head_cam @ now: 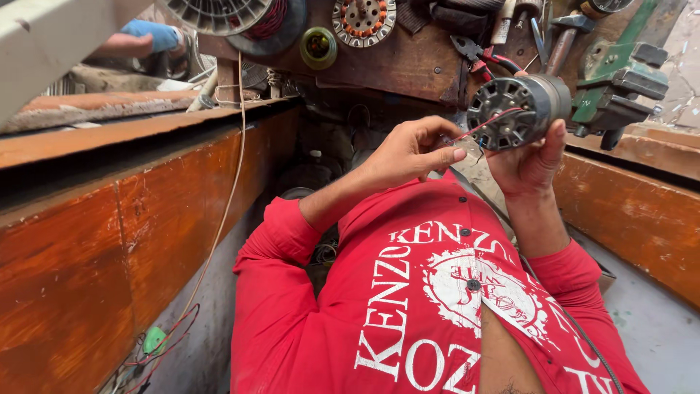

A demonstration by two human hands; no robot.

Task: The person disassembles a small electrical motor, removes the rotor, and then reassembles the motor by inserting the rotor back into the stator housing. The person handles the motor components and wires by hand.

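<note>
My right hand (531,164) holds a small grey electric motor (519,109) up in front of my red shirt, its finned end facing me. My left hand (410,153) is just left of the motor and pinches thin red and dark wires (487,124) that run from the motor's face. Both red sleeves reach up from the bottom of the head view.
A cluttered wooden bench (394,62) ahead carries stator windings (363,18), a fan guard (219,13), pliers (477,58), a hammer (565,40) and a green vise (616,84). Orange-brown wooden panels (124,241) flank me on both sides. Another person's blue-gloved hand (149,33) is at top left.
</note>
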